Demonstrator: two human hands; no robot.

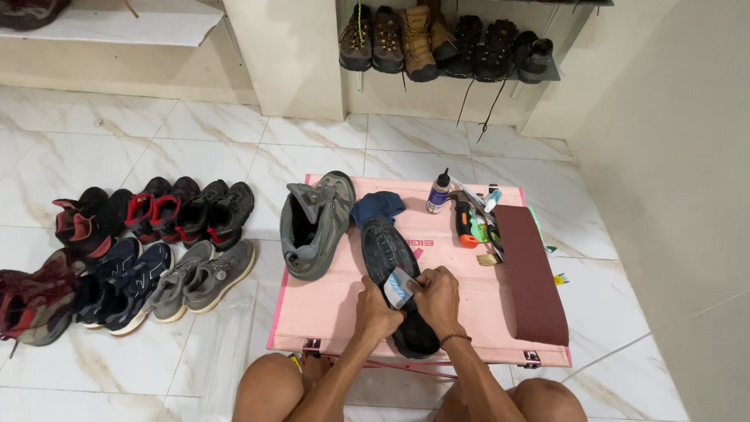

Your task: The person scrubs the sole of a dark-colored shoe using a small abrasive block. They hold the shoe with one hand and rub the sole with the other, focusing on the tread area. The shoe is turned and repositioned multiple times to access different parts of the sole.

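Both hands at work on a dark shoe (394,273) lying sole-up on the pink folding table (328,305): left hand (377,309) closed around the sole's edge, right hand (437,297) pinching a small white and blue tube (397,286) against the sole. Just left of it on the same table, a grey-green boot (316,227) tipped on its side, with a blue cloth (377,206) between the two. Further right, a glue bottle (439,193), some small tools (473,223) and a dark red sandpaper sheet (531,273); pairs of shoes (133,250) lined up on the tiled floor to the left.
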